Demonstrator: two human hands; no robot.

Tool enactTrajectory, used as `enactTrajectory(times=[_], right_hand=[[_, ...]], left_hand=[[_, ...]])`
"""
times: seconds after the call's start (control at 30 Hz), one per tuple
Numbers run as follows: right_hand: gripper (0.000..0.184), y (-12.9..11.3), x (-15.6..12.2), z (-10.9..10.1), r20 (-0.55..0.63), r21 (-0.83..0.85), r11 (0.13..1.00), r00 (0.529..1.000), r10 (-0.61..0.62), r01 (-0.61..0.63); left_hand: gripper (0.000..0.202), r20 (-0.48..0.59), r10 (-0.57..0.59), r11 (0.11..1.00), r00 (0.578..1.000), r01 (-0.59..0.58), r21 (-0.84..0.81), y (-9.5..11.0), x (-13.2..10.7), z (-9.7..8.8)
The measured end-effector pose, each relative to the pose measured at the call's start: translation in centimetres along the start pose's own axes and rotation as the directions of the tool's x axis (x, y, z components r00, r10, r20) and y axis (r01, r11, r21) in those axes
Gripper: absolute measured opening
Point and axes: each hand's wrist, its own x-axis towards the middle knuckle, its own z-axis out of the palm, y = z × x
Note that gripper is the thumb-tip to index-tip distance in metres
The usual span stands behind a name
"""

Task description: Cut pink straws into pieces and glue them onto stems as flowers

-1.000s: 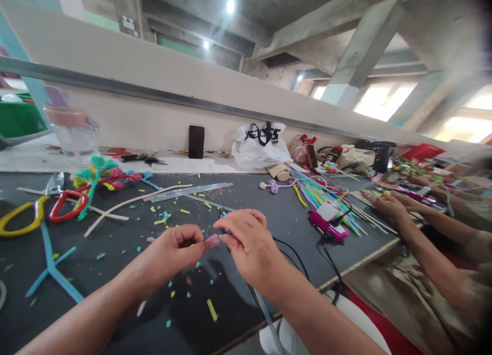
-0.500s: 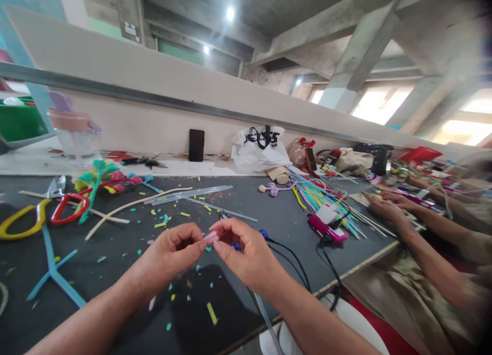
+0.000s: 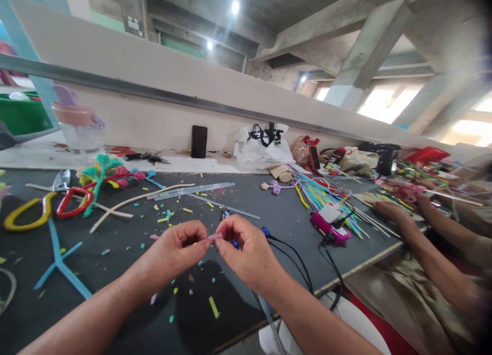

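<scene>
Both my hands meet over the dark table (image 3: 115, 303), pinching a small pale pink strip (image 3: 213, 236) between them. My left hand (image 3: 177, 251) has its fingers curled and grips the strip's left end. My right hand (image 3: 246, 247) is closed on the right end, with a small blue piece showing under its fingers. A clear strip (image 3: 269, 321) hangs down below my right wrist.
Coloured strips and cut bits litter the table: yellow and red loops (image 3: 46, 211), a blue star shape (image 3: 57, 262), a bundle of straws (image 3: 323, 196), a pink device with black cables (image 3: 331, 230). A phone (image 3: 199, 141) and white bag (image 3: 261, 147) stand at the back. Another person's arms (image 3: 415, 232) work at right.
My right hand turned from palm-down over the strip to a pinch on its end, and both hands drew slightly together. The other person's far hand lifted a pink piece.
</scene>
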Motion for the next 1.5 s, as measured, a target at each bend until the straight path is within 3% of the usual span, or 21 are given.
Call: enactTrajectory(times=[0.2,0.37,0.53,0.8,0.97,1.13,1.37,1.5], right_hand=[[0.006,-0.3,0.1,-0.5,0.029,0.014,1.000,0.999,0.021,-0.021],[0.022,-0.4,0.3,-1.3,0.042,0.159,0.987,0.999,0.029,-0.035],[0.021,0.3,0.3,-1.0,0.035,0.244,0.965,0.995,0.089,-0.095],[0.021,0.3,0.6,-1.2,0.034,0.336,0.920,0.978,0.205,-0.204],[0.026,-0.1,0.5,-1.1,0.083,0.402,0.894,0.980,0.178,-0.197],[0.015,0.0,0.5,-0.8,0.061,0.305,0.937,0.986,0.157,-0.168],[0.005,0.2,0.6,-1.2,0.034,0.183,0.977,0.993,0.109,-0.114],[0.006,0.3,0.6,-1.2,0.039,0.154,0.983,0.994,0.099,-0.104]], left_hand=[[0.029,-0.014,0.032,0.999,0.999,-0.032,0.016,0.2,0.0,0.1],[0.028,-0.037,0.089,0.996,0.995,-0.088,0.017,0.8,-0.1,-0.2],[0.024,-0.037,0.122,0.992,0.992,-0.121,0.036,0.9,-0.1,-0.4],[0.021,-0.078,0.003,0.999,0.997,-0.007,-0.048,-0.7,0.4,0.5],[0.018,-0.103,0.035,0.996,0.994,-0.026,0.085,-0.9,0.2,0.9],[0.015,-0.142,0.097,0.978,0.985,-0.069,0.196,-0.9,-0.1,1.3],[0.023,0.000,-0.077,0.990,0.997,0.077,-0.115,-0.7,0.3,1.4],[0.026,-0.009,-0.092,0.982,0.996,0.089,-0.164,-0.5,0.4,1.3]])
